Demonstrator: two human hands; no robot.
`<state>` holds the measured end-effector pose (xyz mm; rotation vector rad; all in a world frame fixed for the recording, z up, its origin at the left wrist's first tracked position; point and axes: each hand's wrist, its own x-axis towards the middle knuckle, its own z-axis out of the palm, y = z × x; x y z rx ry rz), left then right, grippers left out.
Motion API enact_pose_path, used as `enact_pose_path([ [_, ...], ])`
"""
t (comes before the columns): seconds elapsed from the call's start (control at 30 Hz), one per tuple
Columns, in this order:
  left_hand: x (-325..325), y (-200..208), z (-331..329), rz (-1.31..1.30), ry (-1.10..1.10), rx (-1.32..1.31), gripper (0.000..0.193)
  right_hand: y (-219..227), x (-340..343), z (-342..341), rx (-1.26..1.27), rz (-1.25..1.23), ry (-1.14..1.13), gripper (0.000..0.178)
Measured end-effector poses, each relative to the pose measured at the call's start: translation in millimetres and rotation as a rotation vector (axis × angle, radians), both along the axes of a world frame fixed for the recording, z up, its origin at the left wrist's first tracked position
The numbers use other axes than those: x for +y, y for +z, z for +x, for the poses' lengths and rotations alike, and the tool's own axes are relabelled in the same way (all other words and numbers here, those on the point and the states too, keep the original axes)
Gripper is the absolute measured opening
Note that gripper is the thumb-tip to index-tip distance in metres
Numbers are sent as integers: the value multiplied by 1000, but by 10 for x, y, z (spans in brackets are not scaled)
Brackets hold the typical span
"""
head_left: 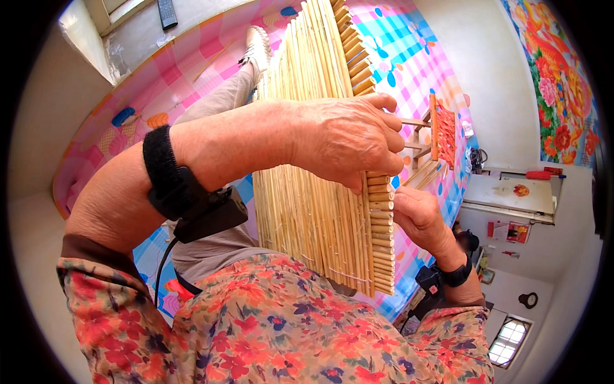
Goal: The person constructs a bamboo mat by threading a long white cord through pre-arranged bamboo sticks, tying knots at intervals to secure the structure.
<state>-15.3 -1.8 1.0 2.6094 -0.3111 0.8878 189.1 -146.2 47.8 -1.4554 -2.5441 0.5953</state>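
Across my lap and outstretched leg lies a mat of straw-coloured reed stalks (313, 217), bound side by side. A lengthwise strip (369, 237) runs near its right edge, where the cut stalk ends stick out. My left hand (358, 141) reaches over the mat, its fingers bent down around that edge. Just below it, on the outer side of the edge, is my right hand (419, 214). Its fingers are curled in against the stalk ends; the fingertips are partly hidden, and whatever they pinch does not show.
Beneath me spreads a pink and blue checked cover (409, 38). To the right stands a small wooden stool (441, 131) with a red woven seat. A black remote control (167, 14) lies on the ledge at the upper left. Straps with small devices circle both forearms; a cable (161, 269) hangs from the left one.
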Motion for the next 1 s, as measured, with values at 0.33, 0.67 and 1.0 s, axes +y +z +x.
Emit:
enact_pose_path([
  [0.33,4,6,-15,10,1,11,36,79,-7,-66,-63,-15,-5,14],
  [0.67,-11,8,-18,10,15,19,35,50,9,-109,-63,61,1,15],
  [1.0,-5,8,-50,-4,8,-2,35,21,19,-82,-52,44,11,15],
])
